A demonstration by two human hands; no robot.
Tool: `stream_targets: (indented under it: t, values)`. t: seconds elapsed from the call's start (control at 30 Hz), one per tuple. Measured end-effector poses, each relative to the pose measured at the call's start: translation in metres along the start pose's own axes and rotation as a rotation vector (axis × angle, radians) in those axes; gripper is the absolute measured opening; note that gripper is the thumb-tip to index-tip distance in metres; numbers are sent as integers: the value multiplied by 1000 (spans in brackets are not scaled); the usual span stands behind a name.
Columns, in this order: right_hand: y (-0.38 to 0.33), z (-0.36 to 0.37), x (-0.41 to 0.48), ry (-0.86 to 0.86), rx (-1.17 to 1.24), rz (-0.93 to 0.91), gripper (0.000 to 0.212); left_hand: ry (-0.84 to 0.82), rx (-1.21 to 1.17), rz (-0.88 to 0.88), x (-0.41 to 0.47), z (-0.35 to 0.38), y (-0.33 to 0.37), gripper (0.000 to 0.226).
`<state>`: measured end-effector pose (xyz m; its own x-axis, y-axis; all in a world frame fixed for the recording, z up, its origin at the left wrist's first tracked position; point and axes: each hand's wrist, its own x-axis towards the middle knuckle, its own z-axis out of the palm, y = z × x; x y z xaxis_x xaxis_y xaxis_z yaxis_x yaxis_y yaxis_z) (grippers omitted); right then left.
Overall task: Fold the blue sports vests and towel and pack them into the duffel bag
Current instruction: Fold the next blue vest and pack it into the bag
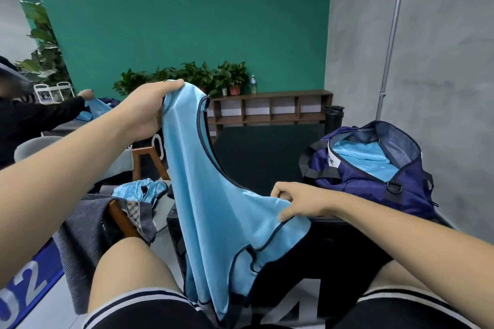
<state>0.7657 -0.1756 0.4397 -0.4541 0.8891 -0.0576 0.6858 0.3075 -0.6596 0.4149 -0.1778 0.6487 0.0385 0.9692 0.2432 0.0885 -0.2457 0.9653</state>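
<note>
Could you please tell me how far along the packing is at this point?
Done: blue fabric already lies inside the open duffel bag. In hand: the left hand holds up a vest and the right hand pinches its edge; it is unfolded. Left: another vest lies crumpled, and the grey towel is unpacked.

Soft, even indoor light fills the room, with no single source in view and no hard shadows. The green wall (187, 13) is brightest across its upper middle and falls off toward the corners. The blue sports vest (213, 195) carries a mild satin sheen along its folds — no blown glare. Wide-angle distortion bends the metal pole (393, 35) and stretches both forearms near the lower edges. The grey towel (80, 235) at lower left is smeared with motion blur, and the potted plants (187, 77) look soft — fine detail is muddy throughout.
</note>
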Motion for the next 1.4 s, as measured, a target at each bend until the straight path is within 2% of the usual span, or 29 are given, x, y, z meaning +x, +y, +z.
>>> stream_targets:
  t: [0.1,0.4,0.5,0.57,0.7,0.83,0.93,1.1,1.3,1.4]
  values:
    - [2,-33,-9,44,-186,-14,38,21,-10,8,2,-4,1,28]
    - [-1,-96,-27,245,-332,29,53,69,-53,22,9,-12,3,30]
    - [3,-110,-30,290,-305,20,51,80,-65,33,11,-15,4,36]
    - [7,-118,-30,335,-190,-5,46,81,-71,39,13,-16,5,36]
    - [12,-128,-29,581,-88,-20,33,90,-98,45,15,-16,5,38]
    - [-7,-125,-27,791,-128,-47,41,85,-60,38,15,-2,-2,32]
    - [-34,-119,-23,772,-57,-129,40,70,-13,-7,12,19,-11,30]
    - [-72,-110,-12,651,21,-293,35,-81,92,-44,3,60,-27,28]
    - [-109,-108,-11,537,79,-413,40,-360,144,-75,-8,103,-42,48]
    - [-113,-109,-12,498,133,-428,39,-404,106,-61,-12,117,-45,48]
